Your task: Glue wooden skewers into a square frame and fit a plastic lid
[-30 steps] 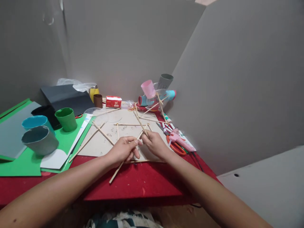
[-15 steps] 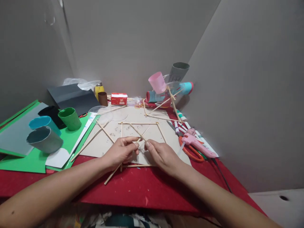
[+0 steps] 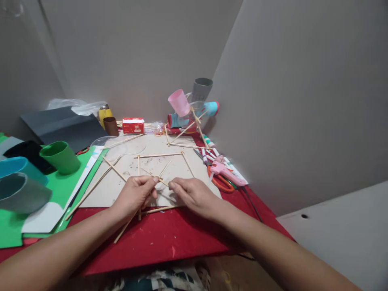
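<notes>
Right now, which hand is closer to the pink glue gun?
Right. The right hand is just left of the glue gun, not touching it; the left hand, pinching a wooden stick, is farther left.

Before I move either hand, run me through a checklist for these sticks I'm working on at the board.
1. Left hand pinching the long stick: ok.
2. Right hand gripping the short stick: cannot tell; its fingertips meet it at the crossing.
3. Square stick frame wholly on the board: not ok; its near side reaches past the edge onto the red cloth.
4. Frame corners bonded: cannot tell.
5. Glue gun close to the right hand: ok; it lies over the scissors.
6. Green cup apart from the left forearm: ok.
</notes>
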The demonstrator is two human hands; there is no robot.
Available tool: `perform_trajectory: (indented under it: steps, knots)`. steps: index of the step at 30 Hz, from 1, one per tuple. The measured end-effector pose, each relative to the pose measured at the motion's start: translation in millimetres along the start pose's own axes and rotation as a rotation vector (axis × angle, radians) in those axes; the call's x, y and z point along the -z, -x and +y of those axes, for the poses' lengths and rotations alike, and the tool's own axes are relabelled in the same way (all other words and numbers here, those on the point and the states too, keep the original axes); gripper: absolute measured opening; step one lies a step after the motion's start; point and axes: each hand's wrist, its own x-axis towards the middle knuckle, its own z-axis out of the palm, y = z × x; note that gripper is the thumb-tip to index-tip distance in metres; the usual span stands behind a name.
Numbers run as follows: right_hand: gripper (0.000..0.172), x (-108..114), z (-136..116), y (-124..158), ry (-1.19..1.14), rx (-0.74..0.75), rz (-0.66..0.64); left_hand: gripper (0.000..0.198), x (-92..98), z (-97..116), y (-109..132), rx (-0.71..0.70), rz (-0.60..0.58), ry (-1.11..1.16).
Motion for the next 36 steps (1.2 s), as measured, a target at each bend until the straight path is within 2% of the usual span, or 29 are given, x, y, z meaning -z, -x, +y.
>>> perform_trajectory:
  steps: [2, 4, 5, 6, 7, 8, 10, 14, 17, 20, 23, 24, 25, 27, 28, 29, 31, 33, 36]
  knots:
    - [0.041, 20, 15, 7, 0.039, -0.089, 0.139, 0.045, 2.4, 0, -2, 0.017, 0.011, 0.021]
    - [0.033, 40, 37, 17, 0.246, -0.242, 0.318, 0.043, 4.6, -1, -5, 0.036, 0.015, 0.061]
    - [0.033, 49, 49, 23, 0.387, -0.343, 0.355, 0.042, 5.5, -1, -6, 0.049, 0.012, 0.085]
    - [0.036, 55, 62, 28, 0.516, -0.439, 0.321, 0.04, 6.1, -1, -7, 0.064, 0.008, 0.11]
    - [0.039, 60, 74, 33, 0.609, -0.53, 0.233, 0.038, 6.4, -2, -8, 0.081, 0.007, 0.133]
    - [0.039, 63, 85, 38, 0.626, -0.566, 0.175, 0.036, 6.4, -1, -8, 0.098, 0.006, 0.15]
    - [0.035, 64, 102, 43, 0.629, -0.608, 0.1, 0.033, 6.1, 0, -8, 0.124, 0.015, 0.183]
    - [0.028, 60, 118, 43, 0.584, -0.655, 0.081, 0.023, 4.8, 3, -7, 0.149, 0.04, 0.25]
    - [0.028, 60, 120, 42, 0.533, -0.654, 0.136, 0.022, 4.2, 5, -6, 0.158, 0.045, 0.273]
    - [0.039, 65, 115, 47, 0.5, -0.633, 0.24, 0.019, 3.5, 6, -5, 0.154, 0.053, 0.291]
    - [0.042, 71, 97, 53, 0.358, -0.592, 0.479, 0.016, 3.1, 7, -5, 0.15, 0.05, 0.291]
    - [0.04, 72, 88, 53, 0.155, -0.563, 0.682, 0.016, 3.1, 7, -5, 0.149, 0.046, 0.285]
    - [0.037, 72, 77, 54, 0.055, -0.543, 0.775, 0.016, 3.1, 6, -5, 0.15, 0.041, 0.277]
    - [0.031, 69, 54, 51, -0.121, -0.486, 0.833, 0.017, 3.1, 4, -5, 0.15, 0.034, 0.269]
    - [0.028, 66, 43, 49, -0.425, -0.407, 0.876, 0.018, 3.0, 2, -5, 0.146, 0.032, 0.268]
    - [0.026, 61, 34, 46, -0.673, -0.371, 0.821, 0.018, 2.9, 1, -5, 0.138, 0.03, 0.266]
    - [0.024, 49, 20, 41, -0.884, -0.392, 0.607, 0.02, 2.3, -1, -6, 0.111, 0.025, 0.263]
    - [0.025, 37, 13, 35, -0.866, -0.429, 0.388, 0.022, 1.6, -3, -6, 0.089, 0.02, 0.252]
    - [0.034, 25, 8, 26, -0.647, -0.417, 0.188, 0.023, 0.5, -2, -6, 0.076, 0.028, 0.249]
